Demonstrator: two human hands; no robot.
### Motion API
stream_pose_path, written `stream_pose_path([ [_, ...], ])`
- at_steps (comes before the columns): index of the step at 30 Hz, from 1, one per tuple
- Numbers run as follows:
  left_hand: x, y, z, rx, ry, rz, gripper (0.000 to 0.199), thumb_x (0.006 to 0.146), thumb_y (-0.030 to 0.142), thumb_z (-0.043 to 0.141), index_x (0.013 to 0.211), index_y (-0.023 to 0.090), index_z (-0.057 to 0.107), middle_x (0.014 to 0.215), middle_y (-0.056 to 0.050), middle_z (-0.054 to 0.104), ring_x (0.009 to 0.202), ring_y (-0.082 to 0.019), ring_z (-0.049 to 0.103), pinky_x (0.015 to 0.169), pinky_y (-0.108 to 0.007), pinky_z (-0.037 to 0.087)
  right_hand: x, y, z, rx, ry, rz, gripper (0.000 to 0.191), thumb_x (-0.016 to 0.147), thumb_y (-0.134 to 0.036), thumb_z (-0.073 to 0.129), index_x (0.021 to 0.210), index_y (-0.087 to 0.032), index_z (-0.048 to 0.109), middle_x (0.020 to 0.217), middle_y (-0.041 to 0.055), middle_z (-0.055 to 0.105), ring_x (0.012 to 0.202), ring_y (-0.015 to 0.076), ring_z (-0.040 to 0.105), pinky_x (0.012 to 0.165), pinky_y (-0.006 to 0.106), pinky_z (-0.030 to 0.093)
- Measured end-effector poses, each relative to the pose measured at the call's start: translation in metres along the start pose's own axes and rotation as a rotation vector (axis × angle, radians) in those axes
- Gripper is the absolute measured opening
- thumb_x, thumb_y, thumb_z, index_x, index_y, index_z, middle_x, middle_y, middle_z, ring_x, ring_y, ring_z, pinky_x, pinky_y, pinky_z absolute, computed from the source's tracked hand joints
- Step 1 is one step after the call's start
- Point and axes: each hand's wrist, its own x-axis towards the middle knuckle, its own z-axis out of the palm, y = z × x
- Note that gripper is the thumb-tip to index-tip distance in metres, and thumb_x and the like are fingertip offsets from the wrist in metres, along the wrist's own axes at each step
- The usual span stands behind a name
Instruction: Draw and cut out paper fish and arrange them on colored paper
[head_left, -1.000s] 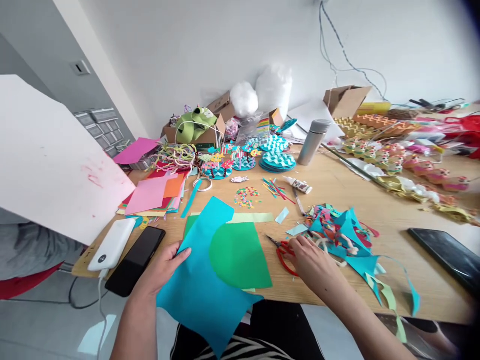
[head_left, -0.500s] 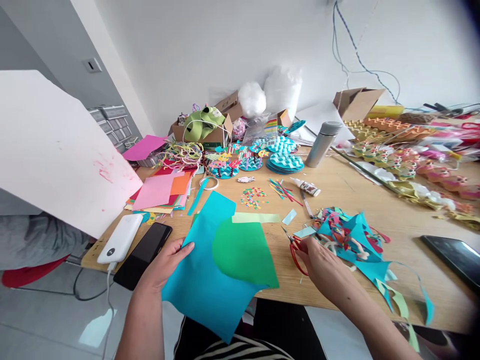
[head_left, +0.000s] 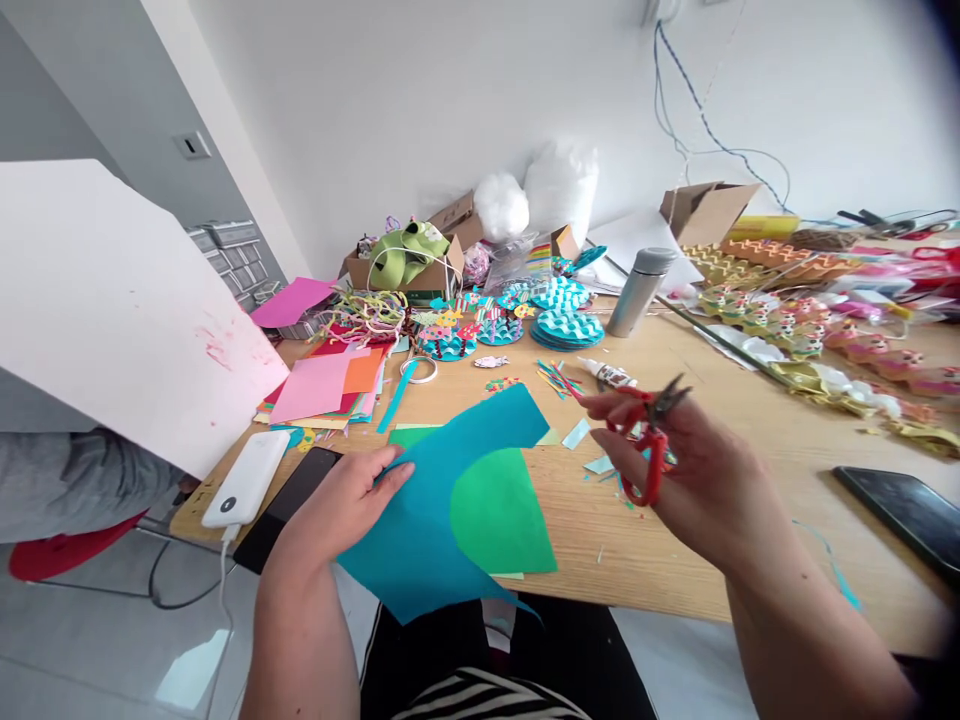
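Note:
A blue paper sheet (head_left: 420,520) with a curved cut-out is pinched in my left hand (head_left: 360,495) at its left edge, partly over the table's front edge. Green paper (head_left: 499,515) lies on the table and shows through the curve. My right hand (head_left: 675,460) is raised over the table to the right of the sheet, with red-handled scissors (head_left: 645,450) hooked in the fingers and the blades pointing up and right. Small pale blue paper scraps (head_left: 577,433) lie between the sheet and my right hand.
Coloured paper (head_left: 315,388), a white power bank (head_left: 246,478) and a black phone (head_left: 289,505) are at the left. Behind stand blue wavy discs (head_left: 566,328) and a silver bottle (head_left: 640,292). A dark tablet or phone (head_left: 900,515) lies at the right, and a glue bottle (head_left: 607,373) near the middle.
The blue sheet has lifted and turned, its top end shifting right over the confetti. My right hand has risen with the scissors, whose blades now point up and right, and hides most of the scrap pile.

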Motion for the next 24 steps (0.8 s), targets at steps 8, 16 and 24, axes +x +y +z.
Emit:
stream_pose_path([
  [8, -0.003, 0.017, 0.005, 0.113, -0.128, 0.087, 0.032, 0.093, 0.039, 0.042, 0.078, 0.022, 0.065, 0.069, -0.004, 0.066, 0.069, -0.019, 0.060, 0.064, -0.026, 0.039, 0.036, -0.049, 0.051, -0.274, -0.568, -0.507, 0.014, 0.090, -0.026, 0.050, 0.094, -0.018, 0.061, 0.085, 0.0084, 0.067, 0.084, 0.0202, 0.061, 0.073, 0.029, 0.042],
  [16, 0.006, -0.021, -0.005, 0.354, -0.048, -0.135, 0.026, 0.090, 0.023, 0.047, 0.107, 0.022, 0.067, 0.105, -0.008, 0.072, 0.102, -0.025, 0.064, 0.086, -0.032, 0.042, 0.055, 0.006, 0.104, -0.226, -0.776, -0.098, 0.008, 0.077, -0.023, 0.062, 0.081, -0.019, 0.057, 0.075, 0.0020, 0.065, 0.065, 0.0140, 0.055, 0.053, 0.022, 0.032],
  [24, 0.048, -0.080, -0.020, 0.500, 0.105, -0.330, 0.034, 0.089, 0.028, 0.050, 0.118, 0.018, 0.063, 0.120, -0.012, 0.067, 0.113, -0.025, 0.060, 0.093, -0.031, 0.042, 0.052, 0.027, 0.129, -0.540, -0.704, -0.077, 0.017, 0.090, -0.026, 0.046, 0.088, -0.016, 0.059, 0.083, 0.0108, 0.070, 0.074, 0.0215, 0.064, 0.057, 0.027, 0.032],
])
